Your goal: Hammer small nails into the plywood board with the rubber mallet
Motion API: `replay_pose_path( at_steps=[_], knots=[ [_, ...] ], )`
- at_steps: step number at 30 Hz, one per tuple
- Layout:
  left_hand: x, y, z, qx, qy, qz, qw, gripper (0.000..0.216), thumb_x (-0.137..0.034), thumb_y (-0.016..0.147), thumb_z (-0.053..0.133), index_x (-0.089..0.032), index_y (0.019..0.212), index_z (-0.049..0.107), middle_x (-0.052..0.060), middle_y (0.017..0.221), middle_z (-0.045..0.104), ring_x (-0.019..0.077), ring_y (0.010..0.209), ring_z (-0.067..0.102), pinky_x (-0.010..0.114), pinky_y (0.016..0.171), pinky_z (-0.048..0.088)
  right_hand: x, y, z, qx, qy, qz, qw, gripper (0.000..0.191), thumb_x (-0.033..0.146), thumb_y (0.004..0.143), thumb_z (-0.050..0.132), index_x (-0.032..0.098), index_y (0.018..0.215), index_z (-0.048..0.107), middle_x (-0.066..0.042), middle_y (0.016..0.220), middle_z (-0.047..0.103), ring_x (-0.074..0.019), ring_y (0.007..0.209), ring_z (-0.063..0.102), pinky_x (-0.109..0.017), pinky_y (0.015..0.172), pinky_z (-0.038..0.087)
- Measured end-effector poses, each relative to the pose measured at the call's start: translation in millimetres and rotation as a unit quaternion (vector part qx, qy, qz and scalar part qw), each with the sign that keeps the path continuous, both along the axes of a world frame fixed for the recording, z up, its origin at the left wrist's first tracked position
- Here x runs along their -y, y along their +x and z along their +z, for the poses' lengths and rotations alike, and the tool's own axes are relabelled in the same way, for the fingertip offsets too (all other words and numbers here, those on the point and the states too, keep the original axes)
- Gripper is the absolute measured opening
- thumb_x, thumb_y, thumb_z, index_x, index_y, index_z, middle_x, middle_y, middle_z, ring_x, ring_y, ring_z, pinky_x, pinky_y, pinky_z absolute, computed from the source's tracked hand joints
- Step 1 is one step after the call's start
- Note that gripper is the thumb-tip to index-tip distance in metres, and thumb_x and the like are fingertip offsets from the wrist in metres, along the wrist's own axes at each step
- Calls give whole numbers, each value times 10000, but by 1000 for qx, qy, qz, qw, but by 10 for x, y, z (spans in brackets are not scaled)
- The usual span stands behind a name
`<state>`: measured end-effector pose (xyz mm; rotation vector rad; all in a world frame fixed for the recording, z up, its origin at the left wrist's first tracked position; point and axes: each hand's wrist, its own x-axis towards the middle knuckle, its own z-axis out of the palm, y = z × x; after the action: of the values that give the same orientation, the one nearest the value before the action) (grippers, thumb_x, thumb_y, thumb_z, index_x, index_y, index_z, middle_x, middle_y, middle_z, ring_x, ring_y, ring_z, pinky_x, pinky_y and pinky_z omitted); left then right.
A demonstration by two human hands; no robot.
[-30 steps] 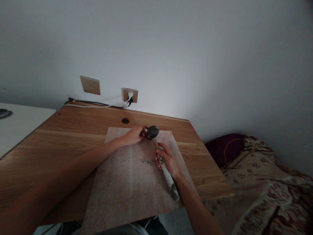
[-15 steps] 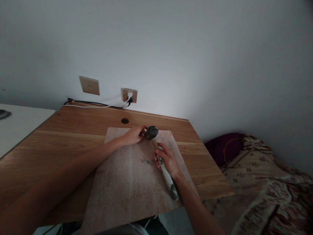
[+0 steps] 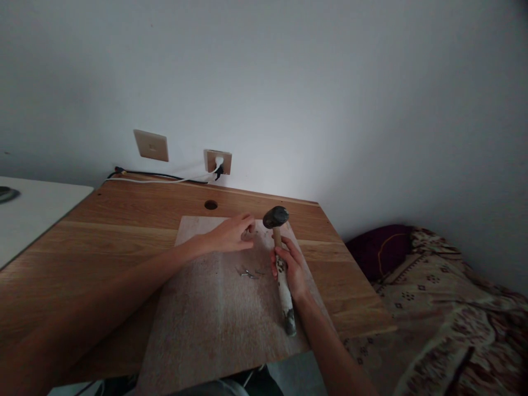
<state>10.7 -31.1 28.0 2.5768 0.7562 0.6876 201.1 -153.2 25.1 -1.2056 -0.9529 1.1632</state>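
My right hand (image 3: 291, 268) grips the hammer (image 3: 280, 258), its head up over the board (image 3: 214, 313). My left hand (image 3: 233, 234) pinches something tiny beside it, maybe a nail. I should keep fingers low and tap gently.

A single view comes from a camera worn on the person's head, looking forward and down across the wooden desk (image 3: 124, 220) toward the white wall (image 3: 330, 99). It sits close above the forearms, which enter from the bottom edge. The desk fills the lower left, a bed (image 3: 445, 308) with a patterned cover the lower right, and the wall the upper half.
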Motion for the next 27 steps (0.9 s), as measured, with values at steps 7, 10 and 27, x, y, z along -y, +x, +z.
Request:
replay_pose_path(
  at_steps=[7, 10, 27],
  knots=[
    [571, 156, 128, -148, 128, -152, 969, 251, -297, 864, 681, -144, 1062, 684, 120, 1086, 697, 273, 1020, 648, 364, 871, 493, -23, 65, -3, -27, 18, -34, 999, 331, 392, 770, 674, 218, 1032, 569, 77, 577, 576, -97, 367, 455, -216, 340, 332],
    [597, 183, 56, -158, 154, -143, 965, 237, -248, 875, 672, -117, 1070, 700, 134, 1080, 686, 258, 999, 654, 356, 892, 501, -18, 60, -6, -21, 16, -30, 999, 344, 395, 774, 678, 218, 1049, 570, 74, 579, 577, -104, 378, 467, -219, 341, 338],
    [562, 171, 3, -114, 126, -183, 968, 218, -138, 884, 648, -185, 1091, 698, 87, 1147, 724, 234, 1070, 671, 353, 941, 505, -22, 44, -20, -6, 15, -20, 1000, 327, 403, 793, 677, 216, 1042, 577, 66, 590, 585, -104, 388, 467, -224, 370, 352]
  ],
)
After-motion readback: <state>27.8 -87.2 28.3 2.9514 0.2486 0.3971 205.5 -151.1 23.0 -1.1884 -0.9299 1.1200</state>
